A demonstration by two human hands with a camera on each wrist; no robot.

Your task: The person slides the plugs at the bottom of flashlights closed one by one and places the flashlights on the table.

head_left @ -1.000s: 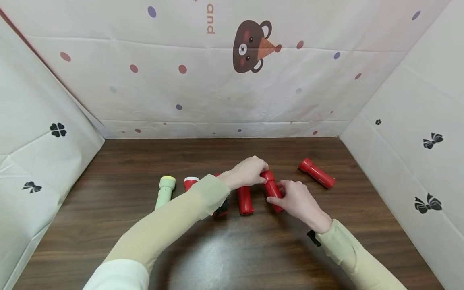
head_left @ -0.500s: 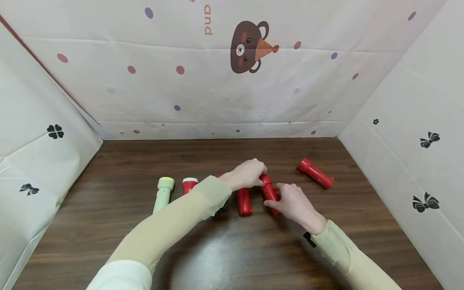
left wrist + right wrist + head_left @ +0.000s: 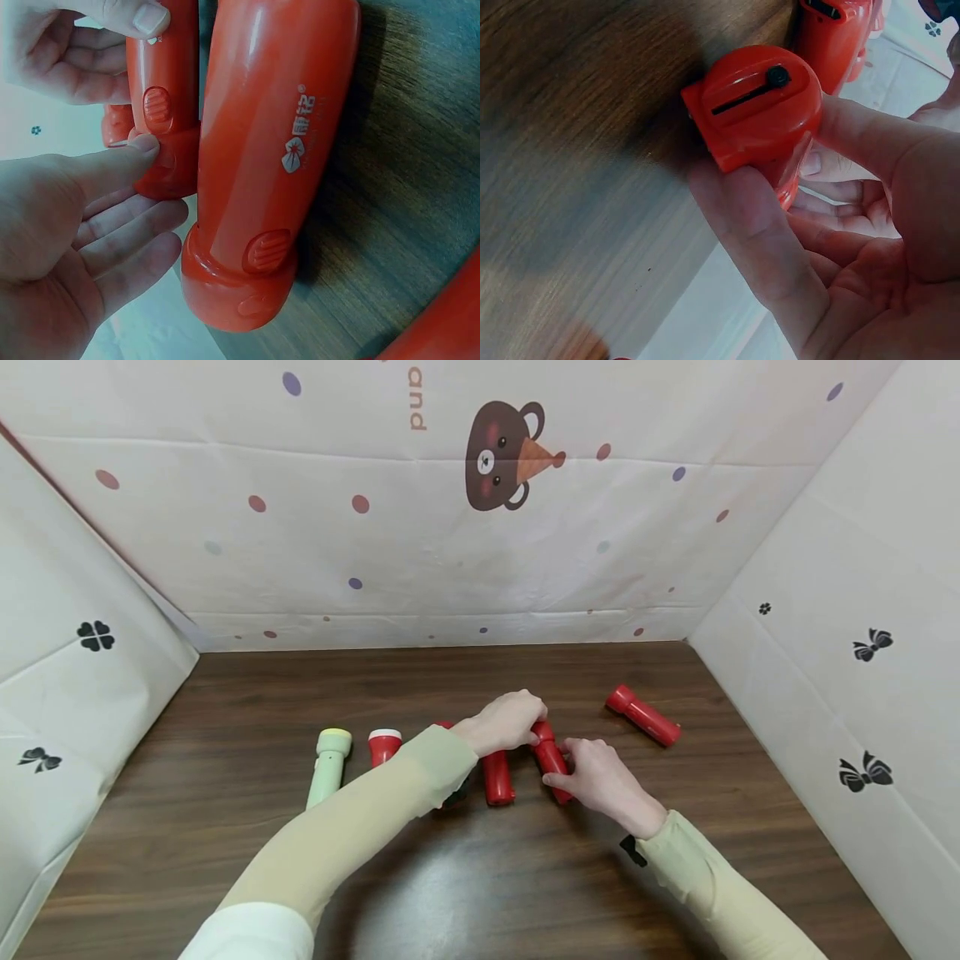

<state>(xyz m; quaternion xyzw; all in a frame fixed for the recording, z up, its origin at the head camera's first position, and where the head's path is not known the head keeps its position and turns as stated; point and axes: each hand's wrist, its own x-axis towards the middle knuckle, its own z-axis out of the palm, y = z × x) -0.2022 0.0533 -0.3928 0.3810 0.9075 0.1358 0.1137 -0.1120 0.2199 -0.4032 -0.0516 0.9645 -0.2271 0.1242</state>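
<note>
Both hands are on a red flashlight (image 3: 552, 767) right of the middle of the table. My left hand (image 3: 504, 722) reaches across and pinches its head end, the thumb beside the raised slide switch in the left wrist view. My right hand (image 3: 603, 783) grips the tail end between thumb and fingers; in the right wrist view the rounded tail cap (image 3: 761, 109) shows a small dark ring and slot. Close on the left lies another red flashlight (image 3: 498, 778), its upper part hidden by my left hand. White lettering marks that neighbor's body (image 3: 274, 127) in the left wrist view.
A pale green flashlight (image 3: 327, 772) with a yellow rim and a red one with a white rim (image 3: 385, 745) lie at left, partly under my left sleeve. Another red-and-black item (image 3: 454, 795) is mostly covered. One red flashlight (image 3: 643, 716) lies slanted at the right.
The held flashlight has shifted slightly left and toward me, closer to its red neighbor, with both hands staying on it. The head view has turned slightly, so the scene slides left.
</note>
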